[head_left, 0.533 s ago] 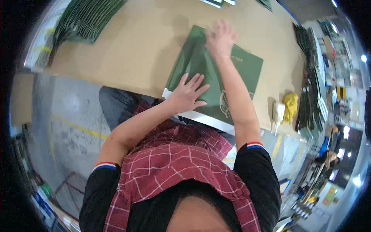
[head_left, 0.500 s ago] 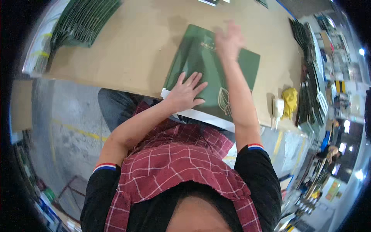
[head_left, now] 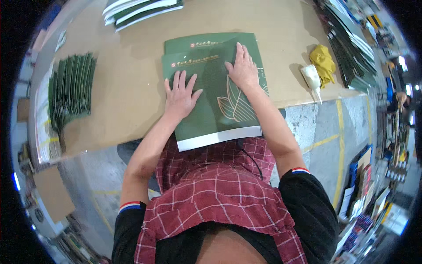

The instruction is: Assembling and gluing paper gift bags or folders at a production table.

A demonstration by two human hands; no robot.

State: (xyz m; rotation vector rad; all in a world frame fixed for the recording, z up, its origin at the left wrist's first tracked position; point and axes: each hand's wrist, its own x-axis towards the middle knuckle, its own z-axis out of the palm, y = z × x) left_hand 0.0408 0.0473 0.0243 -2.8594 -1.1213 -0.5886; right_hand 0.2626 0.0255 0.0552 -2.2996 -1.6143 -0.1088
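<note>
Overlapping green sheets point(head_left: 206, 110) on tan table point(head_left: 127, 101), long axis running near to far, white edge point(head_left: 220, 137) nearest, small pale lettering point(head_left: 200, 61) farthest, left hand point(head_left: 179, 99) flat atop, fingers spread, right hand point(head_left: 244, 72) flat, fingers closer, neither gripping

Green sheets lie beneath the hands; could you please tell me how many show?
2: the upper sheet, under the left hand, and the lower sheet, jutting out past its far edge. More may be hidden beneath.
</note>
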